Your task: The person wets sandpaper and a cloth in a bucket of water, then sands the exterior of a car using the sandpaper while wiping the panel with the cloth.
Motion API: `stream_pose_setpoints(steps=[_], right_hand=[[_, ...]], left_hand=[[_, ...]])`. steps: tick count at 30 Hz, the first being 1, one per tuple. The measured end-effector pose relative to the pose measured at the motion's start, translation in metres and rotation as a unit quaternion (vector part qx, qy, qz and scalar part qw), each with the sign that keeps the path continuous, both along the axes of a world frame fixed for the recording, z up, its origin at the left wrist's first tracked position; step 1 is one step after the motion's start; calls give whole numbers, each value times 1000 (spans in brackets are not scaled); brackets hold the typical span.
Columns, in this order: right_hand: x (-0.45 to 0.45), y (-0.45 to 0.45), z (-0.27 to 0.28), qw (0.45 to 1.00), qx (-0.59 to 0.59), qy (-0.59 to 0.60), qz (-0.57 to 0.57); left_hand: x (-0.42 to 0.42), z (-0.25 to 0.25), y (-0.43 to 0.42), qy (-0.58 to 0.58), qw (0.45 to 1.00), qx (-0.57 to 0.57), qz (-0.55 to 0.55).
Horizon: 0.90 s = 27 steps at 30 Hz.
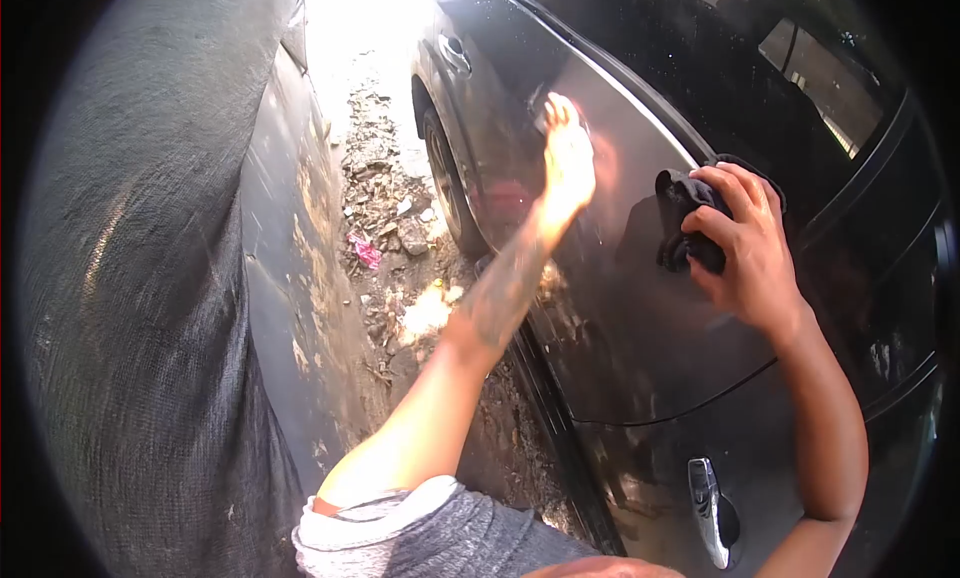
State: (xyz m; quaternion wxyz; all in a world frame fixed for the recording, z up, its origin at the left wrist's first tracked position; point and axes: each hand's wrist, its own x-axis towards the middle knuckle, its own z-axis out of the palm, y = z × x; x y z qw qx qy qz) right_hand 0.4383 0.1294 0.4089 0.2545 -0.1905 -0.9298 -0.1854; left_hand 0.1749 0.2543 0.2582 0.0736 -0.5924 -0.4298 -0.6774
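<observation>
My left hand [568, 168] reaches far forward, its fingers stretched out against the dark, glossy car door [620, 328]. A pale grey patch shows beside those fingertips, and I cannot make out whether it is an object or a reflection. Dark markings cover part of the left forearm. My right hand [745, 233] is closed on a bunched black cloth [680, 213], pressed to the upper door just under the window [800, 88]. The fingers curl over the cloth's top and side, hiding part of it.
Chrome door handles [708, 513] [455, 55] stand out from the car's side. A wheel [447, 168] sits low ahead. Rubble ground [405, 228] with a pink scrap [365, 251] runs between the car and a scuffed panel [290, 228] draped in dark mesh fabric [150, 278].
</observation>
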Motion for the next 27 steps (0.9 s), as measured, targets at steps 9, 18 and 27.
stream_pose_setpoints(steps=[9,18,27], right_hand=[[0,0,-1,1000,7,-1,0],[1,1,-2,1000,3,4,7],[3,3,-2,1000,4,-6,15]], left_hand=[[-22,14,34,10,999,38,24],[-32,34,17,101,990,-33,92],[-36,30,42,79,996,14,32]])
